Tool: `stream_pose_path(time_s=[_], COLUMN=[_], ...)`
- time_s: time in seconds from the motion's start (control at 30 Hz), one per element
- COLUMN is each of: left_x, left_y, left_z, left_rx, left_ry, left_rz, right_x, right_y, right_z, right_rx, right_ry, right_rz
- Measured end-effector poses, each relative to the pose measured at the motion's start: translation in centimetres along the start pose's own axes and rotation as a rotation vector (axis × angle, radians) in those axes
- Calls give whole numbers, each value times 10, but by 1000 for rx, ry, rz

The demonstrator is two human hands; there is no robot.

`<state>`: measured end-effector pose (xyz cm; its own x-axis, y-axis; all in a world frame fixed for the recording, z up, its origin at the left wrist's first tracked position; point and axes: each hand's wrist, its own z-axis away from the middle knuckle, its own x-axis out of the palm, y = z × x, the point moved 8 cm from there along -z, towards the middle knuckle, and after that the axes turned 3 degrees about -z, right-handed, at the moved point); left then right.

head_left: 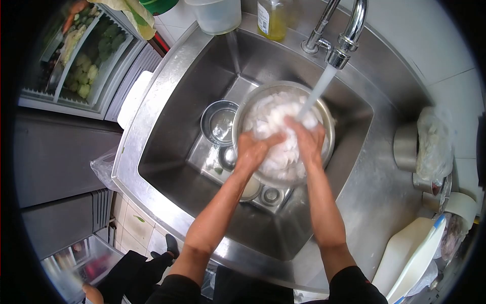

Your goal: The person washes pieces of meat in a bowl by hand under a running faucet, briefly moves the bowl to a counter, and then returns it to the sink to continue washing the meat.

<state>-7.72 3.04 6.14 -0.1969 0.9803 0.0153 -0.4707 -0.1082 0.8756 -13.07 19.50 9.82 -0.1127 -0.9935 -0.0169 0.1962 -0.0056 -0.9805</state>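
Observation:
A round metal bowl (pixel 240 104) sits in the sink, filled with water and pale, soft-looking pieces of food (pixel 276 109) whose kind I cannot make out. My left hand (pixel 253 148) is in the bowl's left part, thumb stretched inward and fingers curled into the white pieces. From the right, my right hand (pixel 308 138) reaches into the same heap, its fingers bent around pieces and slightly smeared by motion. The fingertips of both hands are partly hidden. Water pours from the chrome faucet (pixel 338 60) into the bowl, just beyond my right hand.
Smaller metal bowls (pixel 218 123) lie in the steel sink (pixel 169 147), left of the large bowl. A bottle of yellow liquid (pixel 273 25) and a plastic tub (pixel 215 17) stand behind. Cutting boards (pixel 412 248) lean at right. At lower left, another person's hand (pixel 92 294) is by an open drawer.

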Motion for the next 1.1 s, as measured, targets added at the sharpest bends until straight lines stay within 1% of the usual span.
stream_pose_path(time_s=[0.1, 0.2, 0.3, 0.37, 0.4, 0.47, 0.57, 0.7, 0.8, 0.9, 1.0, 1.1], left_x=[0, -3, 1, -2, -3, -2, -2, 4, 8, 5, 11, 7], left_y=[4, -10, 0, 2, 1, -5, -18, -12, -14, -22, -9, -9], left_z=[2, -4, -4, -3, -3, -6, -12, -8, -6, -10, -3, -3], left_rx=[77, 64, 166, 81, 36, 14, 21, 75, 70, 72, 106, 90], left_ry=[43, 81, 26, 28, 28, 16, 1, 0, -24, 8, -17, -9], left_rz=[11, -62, 3, 24, 35, 59, 83, 57, 161, 81, 144, 108], right_x=[0, -1, 1, -1, -5, -15, -21, -19, -15, -14, -16, -15], right_y=[4, 7, -3, -15, -9, 3, 10, 22, 16, 0, -9, -9], right_z=[-2, -3, -2, 3, 1, -5, -12, -14, -12, -9, -8, -7], right_rx=[-42, -63, -128, -197, -162, -91, -2, 99, 82, 77, 99, 88], right_ry=[10, 21, 44, 94, 98, 101, 60, -75, -163, -156, -166, -136], right_rz=[10, 48, 104, 177, 160, 128, 420, 208, 93, 104, 165, 119])
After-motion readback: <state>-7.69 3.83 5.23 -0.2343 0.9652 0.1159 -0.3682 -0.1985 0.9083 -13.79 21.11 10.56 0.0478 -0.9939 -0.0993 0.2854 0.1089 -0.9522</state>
